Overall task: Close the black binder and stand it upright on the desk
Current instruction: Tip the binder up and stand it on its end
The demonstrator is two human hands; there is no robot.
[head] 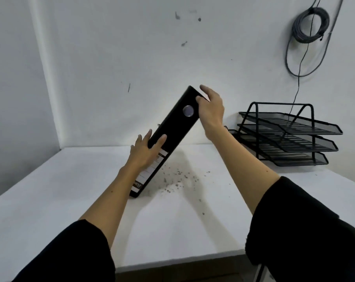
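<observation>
The black binder [173, 130] is closed and tilted, its top leaning to the right, its lower end resting on the white desk [70, 190]. Its spine faces me, with a metal ring hole near the top and a white label low down. My left hand [146, 151] grips the spine near its middle, thumb across the front and fingers behind. My right hand [211, 109] holds the binder's upper right edge, thumb on the spine and fingers spread over the top corner.
A black three-tier mesh letter tray [284, 135] stands at the back right of the desk. Dark specks [176, 180] lie scattered right of the binder. A coiled grey cable [309, 25] hangs on the white wall above the tray.
</observation>
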